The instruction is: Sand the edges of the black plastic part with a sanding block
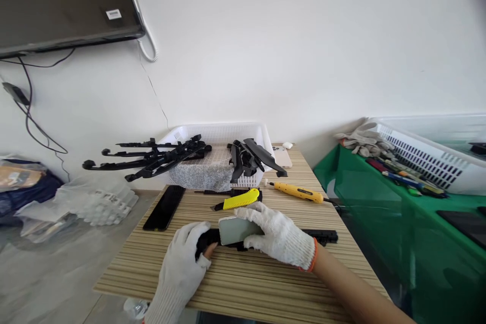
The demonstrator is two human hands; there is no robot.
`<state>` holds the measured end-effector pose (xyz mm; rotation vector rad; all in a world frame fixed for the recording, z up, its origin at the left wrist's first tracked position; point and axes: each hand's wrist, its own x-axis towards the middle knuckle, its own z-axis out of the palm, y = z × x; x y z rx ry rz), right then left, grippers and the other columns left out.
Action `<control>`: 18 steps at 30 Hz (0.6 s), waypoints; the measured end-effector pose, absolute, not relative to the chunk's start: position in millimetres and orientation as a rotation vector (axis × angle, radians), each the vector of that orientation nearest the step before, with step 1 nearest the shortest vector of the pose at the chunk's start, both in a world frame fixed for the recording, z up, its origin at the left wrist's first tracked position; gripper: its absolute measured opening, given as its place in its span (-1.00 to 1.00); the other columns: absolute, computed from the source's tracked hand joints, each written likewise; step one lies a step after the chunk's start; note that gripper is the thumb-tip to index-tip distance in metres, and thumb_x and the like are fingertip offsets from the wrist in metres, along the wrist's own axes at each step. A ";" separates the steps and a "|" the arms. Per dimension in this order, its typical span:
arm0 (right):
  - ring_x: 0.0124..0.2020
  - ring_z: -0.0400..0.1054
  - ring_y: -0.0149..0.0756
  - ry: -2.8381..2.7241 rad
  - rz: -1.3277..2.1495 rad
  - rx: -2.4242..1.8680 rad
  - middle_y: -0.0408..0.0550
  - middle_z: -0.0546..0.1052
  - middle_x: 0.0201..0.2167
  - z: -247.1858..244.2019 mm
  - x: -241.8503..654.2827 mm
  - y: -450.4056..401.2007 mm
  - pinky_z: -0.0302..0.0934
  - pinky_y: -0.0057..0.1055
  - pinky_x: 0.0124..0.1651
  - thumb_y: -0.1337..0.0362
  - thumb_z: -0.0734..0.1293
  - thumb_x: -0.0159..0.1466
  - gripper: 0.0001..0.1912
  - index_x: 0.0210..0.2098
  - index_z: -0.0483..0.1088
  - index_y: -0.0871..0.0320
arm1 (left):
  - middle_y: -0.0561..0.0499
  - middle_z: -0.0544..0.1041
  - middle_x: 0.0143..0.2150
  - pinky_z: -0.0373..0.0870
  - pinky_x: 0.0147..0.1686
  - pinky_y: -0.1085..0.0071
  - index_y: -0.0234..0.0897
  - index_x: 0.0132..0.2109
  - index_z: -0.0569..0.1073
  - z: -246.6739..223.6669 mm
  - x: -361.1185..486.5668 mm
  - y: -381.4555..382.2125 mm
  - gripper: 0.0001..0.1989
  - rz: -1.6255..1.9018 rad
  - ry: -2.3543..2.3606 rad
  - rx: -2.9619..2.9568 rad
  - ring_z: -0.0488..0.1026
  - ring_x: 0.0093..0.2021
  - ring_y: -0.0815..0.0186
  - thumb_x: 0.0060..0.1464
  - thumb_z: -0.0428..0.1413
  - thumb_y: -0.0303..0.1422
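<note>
"What does the table carry?"
"A basket at twelve o'clock. Near the middle, the left hand has its fingers round a black part."
"And the right hand?"
"At three o'clock from the left, fingers gripping a block over that part. A cutter lies beyond, at twelve."

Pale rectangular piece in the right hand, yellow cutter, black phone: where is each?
Pale rectangular piece (pixel 232 231): head view, on its flat face.
Yellow cutter (pixel 241 200): head view, on its handle.
Black phone (pixel 164 207): head view, middle of its upper face.
</note>
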<state>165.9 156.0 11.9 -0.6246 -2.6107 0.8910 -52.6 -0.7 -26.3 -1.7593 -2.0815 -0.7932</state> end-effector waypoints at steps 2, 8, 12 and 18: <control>0.10 0.37 -0.18 -2.621 0.875 -0.619 -0.11 0.36 0.20 12.9 165.8 155.3 0.26 -0.24 0.15 0.23 0.47 0.15 -0.31 0.25 0.30 -0.15 | -0.08 0.56 -0.07 0.53 -0.11 0.23 -0.17 -0.01 0.46 -26.9 -52.4 -0.7 -0.70 -0.810 -2.096 -1.750 0.53 -0.09 0.16 0.14 0.12 -0.19; 0.08 0.38 -0.12 -2.638 0.809 -0.801 -0.08 0.39 0.17 23.6 168.0 159.0 0.28 -0.21 0.10 0.27 0.44 0.17 -0.34 0.25 0.30 -0.15 | -0.05 0.53 -0.13 0.53 -0.15 0.26 -0.19 -0.08 0.45 -23.9 -50.0 -0.1 -0.76 -0.888 -2.120 -1.705 0.54 -0.14 0.18 0.09 0.13 -0.28; 0.08 0.39 -0.11 -2.555 0.664 -0.924 -0.03 0.43 0.12 21.8 174.2 174.1 0.26 -0.17 0.13 0.35 0.30 0.26 -0.46 0.22 0.34 -0.06 | -0.01 0.50 -0.20 0.53 -0.28 0.31 -0.19 -0.13 0.46 -18.4 -47.1 -0.4 -0.79 -0.899 -2.239 -1.669 0.54 -0.25 0.22 0.05 0.14 -0.31; 0.16 0.34 -0.11 -2.257 0.882 -0.902 -0.05 0.47 0.12 14.3 180.4 179.4 0.23 -0.15 0.21 0.22 0.24 0.29 -0.53 0.19 0.36 0.01 | -0.04 0.53 -0.14 0.51 -0.15 0.24 -0.17 -0.07 0.47 -16.7 -43.9 1.0 -0.77 -0.969 -2.410 -1.711 0.54 -0.15 0.19 0.11 0.08 -0.35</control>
